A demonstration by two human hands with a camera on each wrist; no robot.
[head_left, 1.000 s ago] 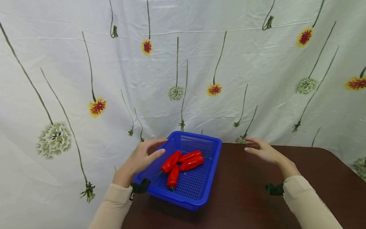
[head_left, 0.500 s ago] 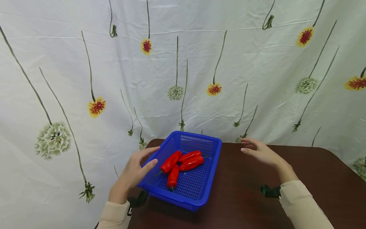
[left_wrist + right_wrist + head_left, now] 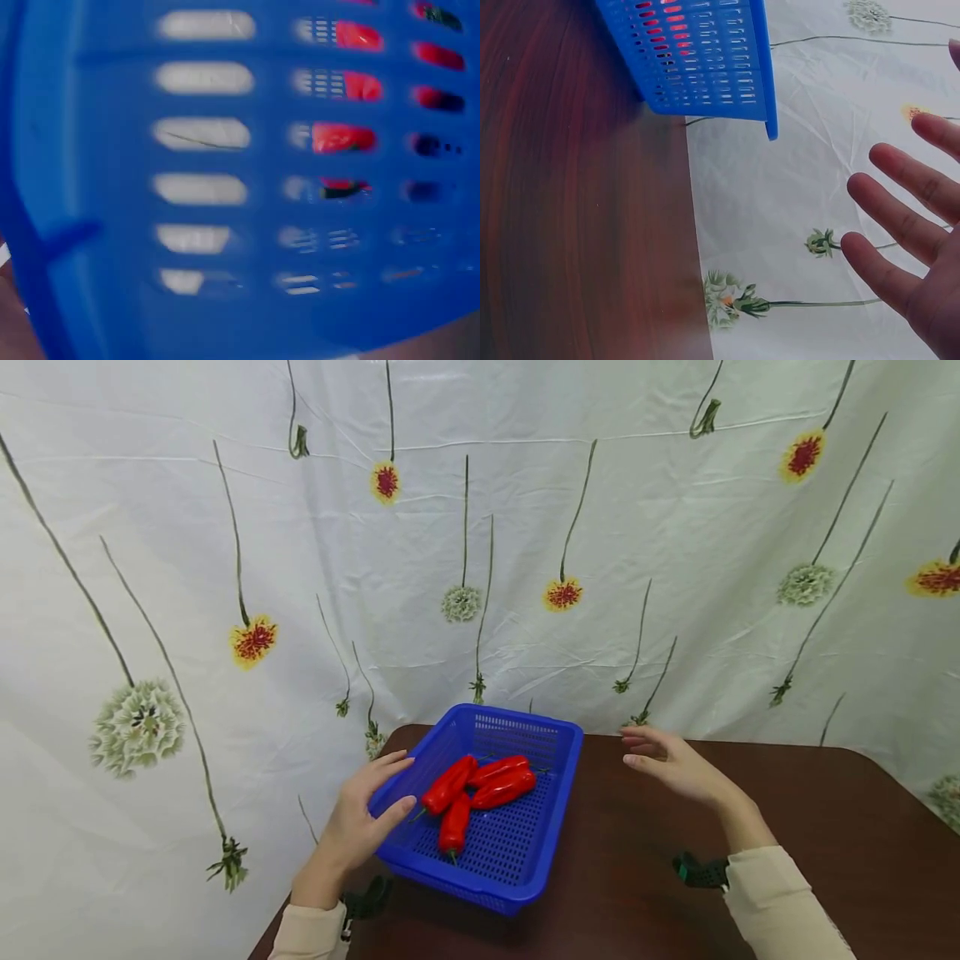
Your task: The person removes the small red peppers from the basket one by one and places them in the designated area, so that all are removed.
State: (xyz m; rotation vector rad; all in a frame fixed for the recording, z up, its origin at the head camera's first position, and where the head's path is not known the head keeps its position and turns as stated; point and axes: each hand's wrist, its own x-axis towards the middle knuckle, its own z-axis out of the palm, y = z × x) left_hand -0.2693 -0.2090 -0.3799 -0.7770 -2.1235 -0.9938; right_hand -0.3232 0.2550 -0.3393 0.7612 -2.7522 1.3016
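A blue plastic basket (image 3: 551, 847) with slotted walls stands on the table, several red peppers (image 3: 504, 787) lying inside it. My left hand (image 3: 356, 814) is beside the basket's left rim, thumb and fingers spread apart; whether it touches the rim I cannot tell. In the left wrist view the basket's wall (image 3: 112, 165) fills the picture, and red peppers show through its slots. To the right of the basket, my right hand (image 3: 678, 768) hovers over the table with nothing in it. The right wrist view shows its fingers (image 3: 896, 217) extended, apart from the basket (image 3: 705, 60).
The dark brown wooden table (image 3: 630, 860) reaches to a white curtain (image 3: 510, 643) printed with flowers at its back edge. Black wrist cameras hang at both cuffs, the left one (image 3: 367, 900) near the basket's front left corner.
My left hand has drawn back down and left from the basket's upper left side. My right hand has shifted a little left toward the basket. Basket and peppers stay put.
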